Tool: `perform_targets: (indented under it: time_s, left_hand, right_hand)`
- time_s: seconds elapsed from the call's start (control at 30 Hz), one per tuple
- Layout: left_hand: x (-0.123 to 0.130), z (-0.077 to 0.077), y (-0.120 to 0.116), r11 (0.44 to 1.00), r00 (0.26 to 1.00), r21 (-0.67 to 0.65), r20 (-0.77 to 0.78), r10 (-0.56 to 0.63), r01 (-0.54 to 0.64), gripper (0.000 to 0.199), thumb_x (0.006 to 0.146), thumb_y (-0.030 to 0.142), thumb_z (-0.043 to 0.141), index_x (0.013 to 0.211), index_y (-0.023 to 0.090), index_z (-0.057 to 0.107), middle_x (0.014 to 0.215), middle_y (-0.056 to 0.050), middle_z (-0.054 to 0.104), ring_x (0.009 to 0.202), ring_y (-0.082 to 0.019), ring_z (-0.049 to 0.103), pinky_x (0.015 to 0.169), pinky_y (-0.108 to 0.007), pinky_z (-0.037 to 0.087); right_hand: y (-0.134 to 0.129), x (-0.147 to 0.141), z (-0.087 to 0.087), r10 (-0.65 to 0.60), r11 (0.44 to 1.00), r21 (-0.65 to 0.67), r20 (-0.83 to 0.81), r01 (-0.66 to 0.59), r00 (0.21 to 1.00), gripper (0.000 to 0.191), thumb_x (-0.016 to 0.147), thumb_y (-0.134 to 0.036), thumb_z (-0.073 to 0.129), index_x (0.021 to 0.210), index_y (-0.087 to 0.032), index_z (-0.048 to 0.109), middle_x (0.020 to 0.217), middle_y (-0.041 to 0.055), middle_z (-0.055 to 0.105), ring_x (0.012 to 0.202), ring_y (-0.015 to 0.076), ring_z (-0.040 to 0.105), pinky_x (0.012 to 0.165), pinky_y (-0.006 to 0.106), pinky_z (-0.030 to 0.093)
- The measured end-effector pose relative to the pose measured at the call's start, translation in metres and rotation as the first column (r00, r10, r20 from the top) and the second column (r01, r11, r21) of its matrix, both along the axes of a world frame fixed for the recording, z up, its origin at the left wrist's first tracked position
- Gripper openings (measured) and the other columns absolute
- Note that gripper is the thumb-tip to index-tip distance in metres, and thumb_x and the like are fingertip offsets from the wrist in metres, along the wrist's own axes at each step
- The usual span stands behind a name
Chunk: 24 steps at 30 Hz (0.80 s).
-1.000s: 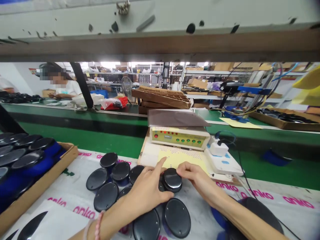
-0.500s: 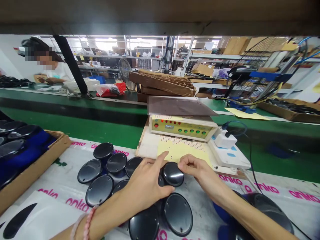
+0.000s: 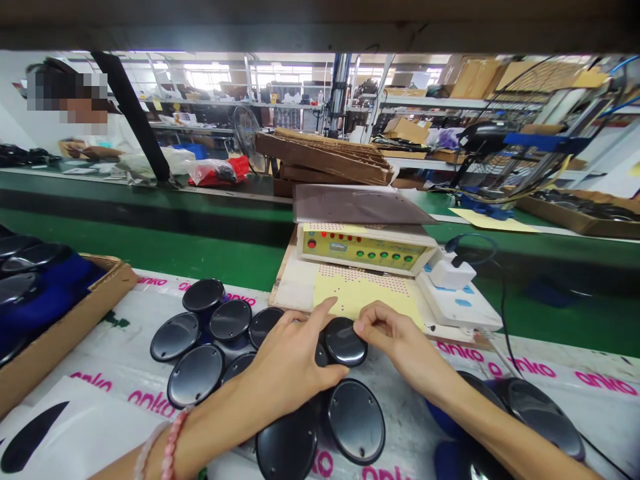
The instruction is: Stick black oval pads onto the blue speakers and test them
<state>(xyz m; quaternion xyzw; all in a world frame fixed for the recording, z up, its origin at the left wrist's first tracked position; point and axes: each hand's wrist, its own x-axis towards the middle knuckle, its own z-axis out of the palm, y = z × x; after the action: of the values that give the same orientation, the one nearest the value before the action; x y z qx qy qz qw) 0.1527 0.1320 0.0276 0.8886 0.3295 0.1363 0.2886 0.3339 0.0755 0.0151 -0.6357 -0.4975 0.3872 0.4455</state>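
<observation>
Several glossy black round caps with small holes near their rims lie in a cluster on the bench. My left hand [image 3: 295,357] reaches over them, thumb and index finger spread apart beside one black round cap [image 3: 346,342]; its other fingers are partly hidden. At that cap's right rim, my right hand [image 3: 387,331] has thumb and fingertips pinched together. Whatever is in the pinch is too small or too hidden to make out. Closer to me lies another black round cap [image 3: 356,421]. Behind the hands is a yellow sheet [image 3: 365,293] printed or covered with rows of small dark dots.
A control box [image 3: 367,250] with red and green buttons stands behind the sheet, beside a white power strip [image 3: 463,297]. At left is a cardboard box [image 3: 65,327] of similar black parts. More dark parts [image 3: 540,417] lie at right. Across the green bench a person [image 3: 115,133] sits.
The whole view has shifted slightly upward and to the left. Both hands keep nearly the same pose around the same cap.
</observation>
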Motion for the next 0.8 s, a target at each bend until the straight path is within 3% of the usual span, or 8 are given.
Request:
perform_targets:
  time_s: [0.6, 0.8]
  left_hand:
    - [0.0, 0.0, 0.001, 0.999, 0.999, 0.034, 0.006, -0.034, 0.033, 0.084, 0.072, 0.025, 0.071, 0.141, 0.023, 0.024, 0.124, -0.001, 0.061, 0.111, -0.026, 0.053, 0.097, -0.037, 0.038]
    - [-0.003, -0.002, 0.003, 0.99, 0.995, 0.107, -0.049, -0.092, 0.097, 0.079, 0.076, 0.031, 0.069, 0.143, 0.02, 0.027, 0.122, -0.008, 0.062, 0.111, -0.026, 0.054, 0.097, -0.038, 0.038]
  right_hand:
    - [-0.001, -0.003, -0.004, -0.036, 0.995, 0.103, 0.209, 0.014, 0.977, 0.025, 0.079, -0.041, 0.052, 0.064, -0.022, 0.045, 0.068, -0.0004, 0.049, 0.066, 0.0157, 0.047, 0.059, 0.028, 0.039]
    - [-0.002, -0.006, 0.004, -0.035, 0.998, 0.059, 0.351, 0.015, 0.936, 0.023, 0.079, -0.038, 0.05, 0.063, -0.023, 0.043, 0.065, -0.0002, 0.05, 0.063, 0.0162, 0.046, 0.059, 0.029, 0.036]
